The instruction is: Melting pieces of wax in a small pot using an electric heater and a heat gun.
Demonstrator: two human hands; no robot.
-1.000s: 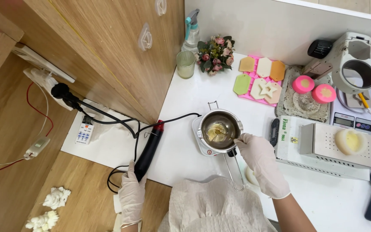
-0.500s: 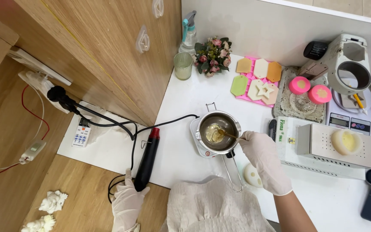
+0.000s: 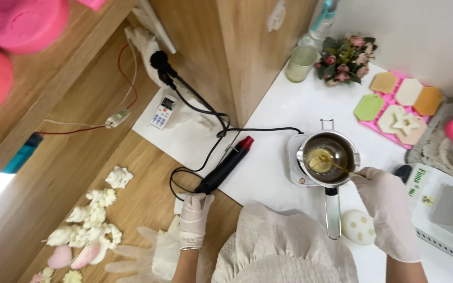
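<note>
The black heat gun lies diagonally on the white counter, red nozzle up-right, rear end gripped by the gloved left hand. The right hand (nearer the pot) is closed on a thin stirrer dipped in the melting pot, approx. right of the gun.

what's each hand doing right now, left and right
Left hand: closed around the handle end of the black heat tool.
Right hand: closed on a thin stirring stick dipped into the metal melting pot.
</note>
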